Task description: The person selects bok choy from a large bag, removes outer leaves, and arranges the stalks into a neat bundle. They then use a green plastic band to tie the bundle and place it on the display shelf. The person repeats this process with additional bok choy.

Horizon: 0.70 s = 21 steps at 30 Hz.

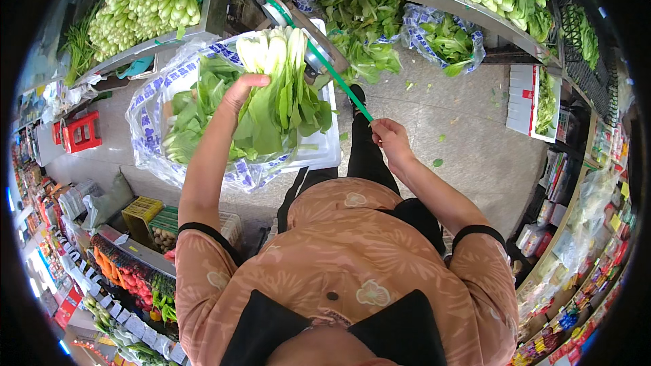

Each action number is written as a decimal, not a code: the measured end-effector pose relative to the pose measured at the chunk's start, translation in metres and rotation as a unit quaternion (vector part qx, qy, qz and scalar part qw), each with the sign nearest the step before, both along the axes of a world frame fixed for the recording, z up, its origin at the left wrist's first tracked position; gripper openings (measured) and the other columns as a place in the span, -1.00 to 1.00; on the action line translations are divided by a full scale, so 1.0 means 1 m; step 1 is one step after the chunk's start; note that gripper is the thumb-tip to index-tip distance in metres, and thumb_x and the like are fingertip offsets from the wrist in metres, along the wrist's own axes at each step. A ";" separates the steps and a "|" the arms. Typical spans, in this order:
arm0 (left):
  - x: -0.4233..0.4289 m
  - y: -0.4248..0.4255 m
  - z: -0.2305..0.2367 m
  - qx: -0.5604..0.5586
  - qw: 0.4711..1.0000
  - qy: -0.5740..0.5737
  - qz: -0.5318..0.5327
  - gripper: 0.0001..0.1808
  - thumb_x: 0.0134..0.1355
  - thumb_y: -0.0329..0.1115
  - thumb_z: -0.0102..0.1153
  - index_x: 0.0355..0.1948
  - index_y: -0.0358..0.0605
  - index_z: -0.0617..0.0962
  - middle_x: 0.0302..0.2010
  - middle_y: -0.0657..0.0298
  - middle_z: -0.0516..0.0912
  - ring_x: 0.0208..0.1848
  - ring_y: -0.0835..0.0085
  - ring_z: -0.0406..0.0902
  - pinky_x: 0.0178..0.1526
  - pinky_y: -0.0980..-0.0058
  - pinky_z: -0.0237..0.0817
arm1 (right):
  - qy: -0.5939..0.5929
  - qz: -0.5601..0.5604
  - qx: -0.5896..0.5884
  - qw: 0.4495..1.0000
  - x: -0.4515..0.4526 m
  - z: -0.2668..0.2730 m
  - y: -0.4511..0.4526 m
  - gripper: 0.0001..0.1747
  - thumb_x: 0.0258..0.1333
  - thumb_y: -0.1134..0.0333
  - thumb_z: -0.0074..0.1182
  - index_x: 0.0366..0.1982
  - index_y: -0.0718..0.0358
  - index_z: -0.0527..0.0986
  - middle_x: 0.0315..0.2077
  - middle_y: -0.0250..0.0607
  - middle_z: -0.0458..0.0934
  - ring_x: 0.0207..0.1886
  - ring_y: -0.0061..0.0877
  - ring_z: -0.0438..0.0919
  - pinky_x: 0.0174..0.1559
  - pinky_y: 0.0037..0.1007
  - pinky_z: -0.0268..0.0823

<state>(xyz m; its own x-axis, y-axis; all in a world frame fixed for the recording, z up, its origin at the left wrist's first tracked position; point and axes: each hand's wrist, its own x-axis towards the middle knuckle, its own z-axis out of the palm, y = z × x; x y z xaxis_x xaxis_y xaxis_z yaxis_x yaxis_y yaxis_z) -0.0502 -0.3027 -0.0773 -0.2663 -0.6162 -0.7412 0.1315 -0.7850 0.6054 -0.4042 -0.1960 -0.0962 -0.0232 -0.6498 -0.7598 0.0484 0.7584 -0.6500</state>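
My left hand [243, 92] grips a bunch of leafy greens [285, 86], white stalks pointing away from me and leaves hanging towards me. Only the thumb shows clearly; the fingers are hidden behind the leaves. Between the fingertips of my right hand [390, 138] is the end of a green tape [335, 73], drawn taut. It runs back past the stalks to a tape dispenser [319, 51] with a metal disc. Under the bunch, a clear plastic bag with blue print [152, 112] holds more loose greens [203, 96] on a white plastic tray [325, 155].
Metal-edged shelves ahead carry banded bunches of greens [168, 2]. On the floor lie loose leafy greens [366, 56] and a printed bag of greens [447, 40]. A red stool [81, 132] stands left, a white box of greens [529, 101] right. Crates [142, 213] sit behind left.
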 end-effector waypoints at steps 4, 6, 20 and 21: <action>-0.003 -0.015 0.004 0.010 0.999 0.038 -0.010 -0.25 -0.08 -0.19 0.33 0.20 -0.26 0.51 0.05 0.07 0.64 0.05 0.21 0.59 0.20 0.28 0.38 | -0.017 0.017 0.016 1.000 -0.006 -0.009 0.001 -0.76 0.26 0.24 0.11 -0.27 0.30 0.55 -0.53 -0.44 0.42 -0.45 -0.68 0.30 -0.37 -0.54 0.10; -0.002 -0.025 0.002 0.024 0.998 0.051 -0.032 -0.22 -0.08 -0.25 0.35 0.24 -0.25 0.48 0.08 0.07 0.63 0.07 0.21 0.58 0.20 0.27 0.37 | -0.024 0.015 0.011 1.000 -0.006 -0.010 0.001 -0.76 0.26 0.24 0.11 -0.26 0.31 0.54 -0.53 -0.43 0.42 -0.45 -0.67 0.30 -0.37 -0.54 0.11; -0.030 -0.049 0.010 -0.070 0.994 0.046 -0.070 0.02 -0.16 -0.37 0.41 0.40 -0.22 0.26 0.29 0.14 0.46 0.29 0.26 0.39 0.37 0.34 0.15 | -0.017 0.025 0.012 0.999 -0.015 -0.025 0.007 -0.78 0.24 0.27 0.12 -0.29 0.30 0.55 -0.55 -0.44 0.43 -0.46 -0.67 0.34 -0.36 -0.54 0.15; -0.036 -0.051 0.015 -0.093 0.992 0.028 -0.085 0.03 -0.16 -0.37 0.42 0.40 -0.22 0.26 0.29 0.15 0.46 0.30 0.27 0.37 0.39 0.35 0.13 | -0.017 0.019 0.014 1.000 -0.015 -0.026 0.007 -0.82 0.25 0.29 0.13 -0.31 0.28 0.55 -0.54 -0.45 0.44 -0.47 -0.69 0.35 -0.36 -0.56 0.16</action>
<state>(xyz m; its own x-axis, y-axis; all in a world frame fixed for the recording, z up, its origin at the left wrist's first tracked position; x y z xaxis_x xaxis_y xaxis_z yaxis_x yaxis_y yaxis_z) -0.0864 -0.3540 -0.0625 -0.4157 -0.6829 -0.6006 0.0439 -0.6747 0.7368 -0.4194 -0.1888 -0.1221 0.0277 -0.6280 -0.7778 0.0403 0.7781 -0.6268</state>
